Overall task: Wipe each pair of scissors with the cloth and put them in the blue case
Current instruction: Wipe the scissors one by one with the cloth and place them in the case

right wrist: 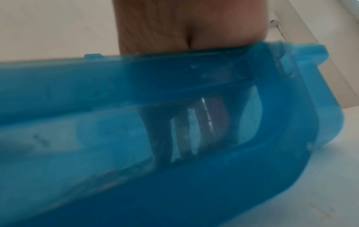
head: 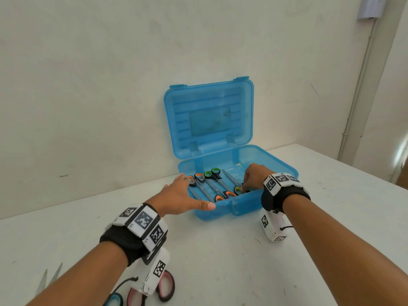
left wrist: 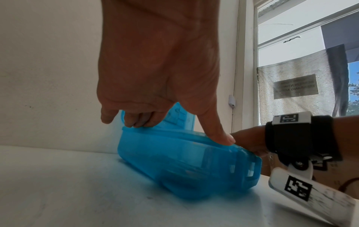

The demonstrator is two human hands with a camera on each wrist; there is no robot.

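Observation:
The blue case (head: 278,162) stands open on the white table, its lid (head: 209,96) leaning back against the wall. Several scissors lie inside, among them an orange-handled pair (head: 199,178) and a green-handled pair (head: 216,173). My right hand (head: 252,177) reaches into the case and its curled fingers pinch the handle of another green-handled pair (head: 238,190) by the front wall. My left hand (head: 185,195) lies spread on the case's left front corner, with the thumb (left wrist: 221,135) pressing on the front rim (left wrist: 174,135). No cloth is in view.
More scissors lie on the table near me at the bottom left: a pink-handled pair (head: 166,286), a blue-handled pair (head: 114,300) and bare blades (head: 51,278). The wall stands right behind the case. The table's right edge (head: 353,164) runs close by.

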